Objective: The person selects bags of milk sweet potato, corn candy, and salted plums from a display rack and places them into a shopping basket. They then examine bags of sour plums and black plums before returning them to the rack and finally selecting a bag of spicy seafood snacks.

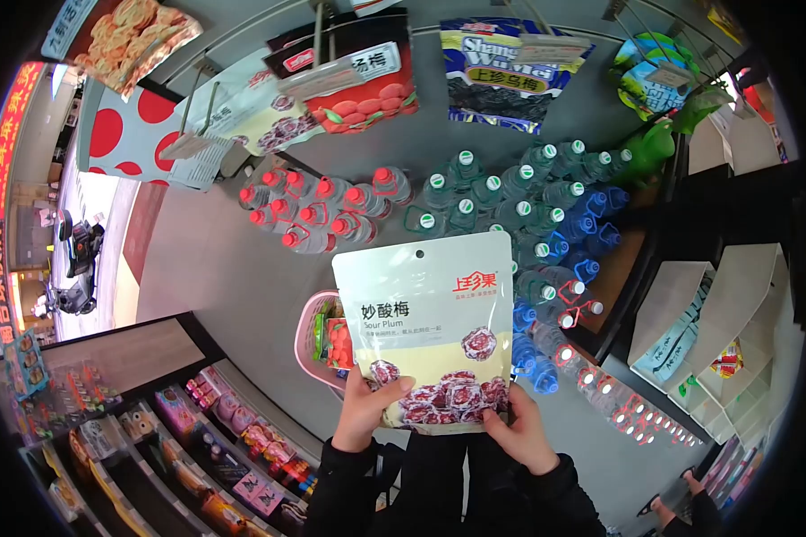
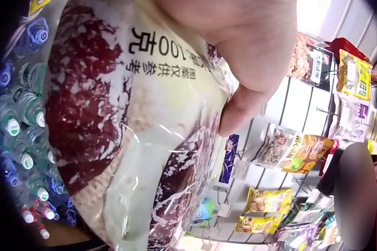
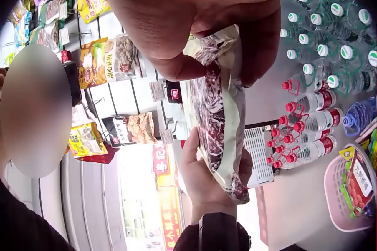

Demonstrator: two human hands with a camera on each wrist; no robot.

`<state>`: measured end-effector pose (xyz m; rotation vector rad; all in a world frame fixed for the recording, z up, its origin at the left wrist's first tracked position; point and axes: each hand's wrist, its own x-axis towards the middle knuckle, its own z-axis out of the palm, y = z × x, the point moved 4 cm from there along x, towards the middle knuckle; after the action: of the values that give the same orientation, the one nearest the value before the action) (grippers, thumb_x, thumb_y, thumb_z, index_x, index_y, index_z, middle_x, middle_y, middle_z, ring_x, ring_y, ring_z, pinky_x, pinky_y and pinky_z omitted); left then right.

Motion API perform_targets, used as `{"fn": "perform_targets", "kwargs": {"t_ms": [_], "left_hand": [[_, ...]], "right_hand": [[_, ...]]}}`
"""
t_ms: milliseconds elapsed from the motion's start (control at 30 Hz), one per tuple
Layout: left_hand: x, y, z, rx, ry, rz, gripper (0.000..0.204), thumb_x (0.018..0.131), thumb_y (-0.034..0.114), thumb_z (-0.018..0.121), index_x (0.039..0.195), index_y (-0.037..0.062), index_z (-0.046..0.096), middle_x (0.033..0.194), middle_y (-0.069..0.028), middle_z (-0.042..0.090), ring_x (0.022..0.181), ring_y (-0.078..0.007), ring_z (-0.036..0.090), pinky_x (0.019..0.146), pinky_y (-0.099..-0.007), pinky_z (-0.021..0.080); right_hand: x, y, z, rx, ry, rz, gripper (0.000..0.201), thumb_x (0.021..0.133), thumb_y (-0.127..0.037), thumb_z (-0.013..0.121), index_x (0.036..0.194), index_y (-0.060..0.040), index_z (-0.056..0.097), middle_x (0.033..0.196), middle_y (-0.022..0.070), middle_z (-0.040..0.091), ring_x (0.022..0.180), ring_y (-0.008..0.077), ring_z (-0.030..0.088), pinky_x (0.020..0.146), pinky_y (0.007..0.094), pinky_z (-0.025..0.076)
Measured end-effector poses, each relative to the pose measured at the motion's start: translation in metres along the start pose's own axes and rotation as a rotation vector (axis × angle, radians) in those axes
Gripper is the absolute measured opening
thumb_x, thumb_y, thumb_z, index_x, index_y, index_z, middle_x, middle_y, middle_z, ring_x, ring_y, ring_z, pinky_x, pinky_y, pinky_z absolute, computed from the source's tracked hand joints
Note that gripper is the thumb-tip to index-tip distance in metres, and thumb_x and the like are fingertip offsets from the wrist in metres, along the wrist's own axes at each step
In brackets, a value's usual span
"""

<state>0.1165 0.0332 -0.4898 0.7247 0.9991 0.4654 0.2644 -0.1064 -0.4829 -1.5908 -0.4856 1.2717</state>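
Observation:
A white and pale yellow bag of sour plums [image 1: 425,331] is held up in front of the body, its printed front facing the head camera. My left hand [image 1: 372,410] grips its lower left edge, thumb across the front and fingers behind. At the lower right corner my right hand [image 1: 524,431] pinches the bag the same way. In the right wrist view the bag [image 3: 221,115] shows edge-on between both hands. The left wrist view shows its bulging bottom [image 2: 135,115] close up.
On the floor ahead stand red-capped bottles [image 1: 322,210] and green-capped bottles [image 1: 510,192]. A pink basket [image 1: 306,345] with packets sits behind the bag. Snack bags, including a dark plum bag [image 1: 501,80], hang on wall hooks. Shelves of small goods [image 1: 215,447] line the lower left.

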Motion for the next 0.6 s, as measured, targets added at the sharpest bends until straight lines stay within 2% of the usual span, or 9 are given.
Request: {"fn": "perform_targets", "kwargs": {"t_ms": [533,600], "left_hand": [[-0.021,0.013,-0.062,-0.082,0.1,0.067,0.045,0.07,0.0,0.064,0.11,-0.0042,0.046,0.103,-0.011,0.057,0.09,-0.0153,0.055,0.08,-0.0276,0.043],[-0.024,0.012,-0.071,-0.1,0.109,0.067,0.044,0.07,0.0,0.064,0.11,-0.0043,0.047,0.102,-0.0114,0.057,0.089,-0.0156,0.056,0.079,-0.0276,0.044]], "right_hand": [[0.01,-0.001,0.059,-0.043,-0.133,0.007,0.033,0.075,-0.004,0.056,0.106,0.002,0.049,0.093,0.0079,0.058,0.086,0.0123,0.053,0.078,0.0256,0.042],[0.01,0.0,0.068,-0.053,-0.191,0.054,0.032,0.075,-0.001,0.053,0.106,0.0019,0.047,0.097,0.0049,0.053,0.091,0.0111,0.05,0.081,0.0256,0.039]]}}
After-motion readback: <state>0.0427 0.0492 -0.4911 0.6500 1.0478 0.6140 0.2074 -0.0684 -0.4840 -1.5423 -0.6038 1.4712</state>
